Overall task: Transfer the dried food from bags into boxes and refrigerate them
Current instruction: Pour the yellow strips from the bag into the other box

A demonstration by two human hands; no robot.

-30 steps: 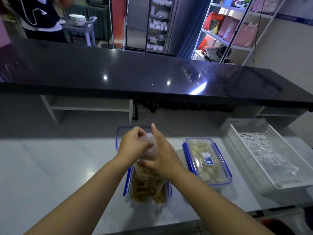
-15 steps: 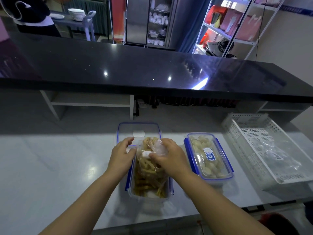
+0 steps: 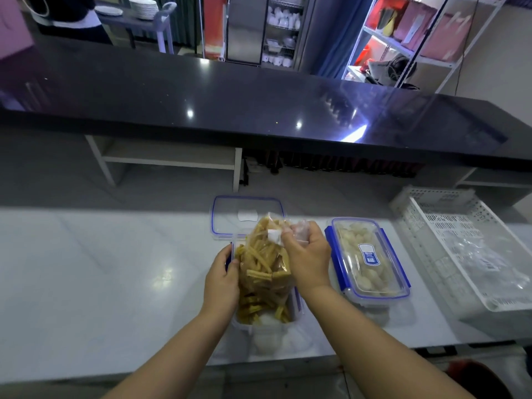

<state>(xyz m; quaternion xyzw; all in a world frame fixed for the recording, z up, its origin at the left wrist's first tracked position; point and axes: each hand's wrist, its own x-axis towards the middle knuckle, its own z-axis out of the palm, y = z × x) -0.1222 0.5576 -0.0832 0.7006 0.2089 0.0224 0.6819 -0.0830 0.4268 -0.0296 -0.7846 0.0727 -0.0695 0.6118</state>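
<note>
- Gripping the gathered top of the clear bag (image 3: pixel 266 263) of yellow dried sticks, your right hand (image 3: pixel 306 259) is closed on the plastic.
- Your left hand (image 3: pixel 221 280) curls around the bag's left side, at 9 o'clock of it.
- That bag sits in the open box (image 3: pixel 269 326) on the white counter (image 3: pixel 115 283).
- Its loose lid (image 3: pixel 247 208) lies at 12 o'clock.
- At 3 o'clock stands the lidded box (image 3: pixel 367 260) of pale pieces, then a white basket (image 3: pixel 466 249).

Much of the open clear plastic box (image 3: pixel 298 305) is hidden by the clear bag of yellow dried strips (image 3: pixel 266 263). The white perforated plastic basket (image 3: pixel 449 226) is cut off at the right edge.
</note>
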